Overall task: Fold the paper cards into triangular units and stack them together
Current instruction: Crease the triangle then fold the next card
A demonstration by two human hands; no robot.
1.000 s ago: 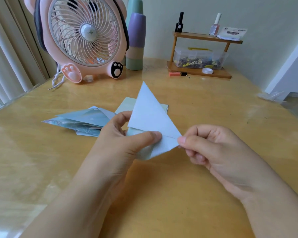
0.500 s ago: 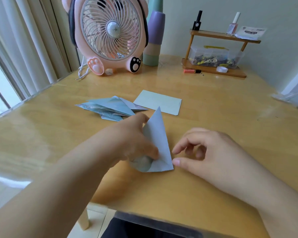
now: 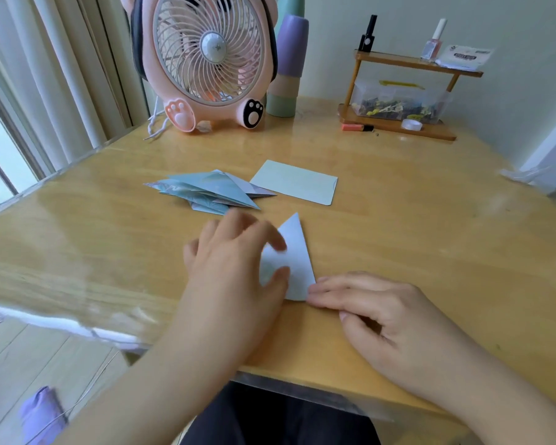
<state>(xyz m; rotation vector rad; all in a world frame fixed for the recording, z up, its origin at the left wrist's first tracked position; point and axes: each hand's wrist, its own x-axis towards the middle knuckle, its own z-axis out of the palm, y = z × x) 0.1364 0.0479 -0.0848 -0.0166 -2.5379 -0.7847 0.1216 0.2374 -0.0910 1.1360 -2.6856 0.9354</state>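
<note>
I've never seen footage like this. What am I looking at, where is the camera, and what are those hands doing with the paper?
There is no machine here: a person wears a camera on the head, so this one picture looks forward and down at their own two hands over a wooden table. The left hand rests on a pale blue folded triangle that lies on the table, thumb and fingers on the paper. The right hand touches the triangle's near corner with its fingertips. Neither hand lifts it. Further back lie a pile of finished triangles and, beside it, one flat unfolded card. At the far edge stand a pink fan, some stacked cups and a small wooden shelf with bottles and a clear box.
</note>
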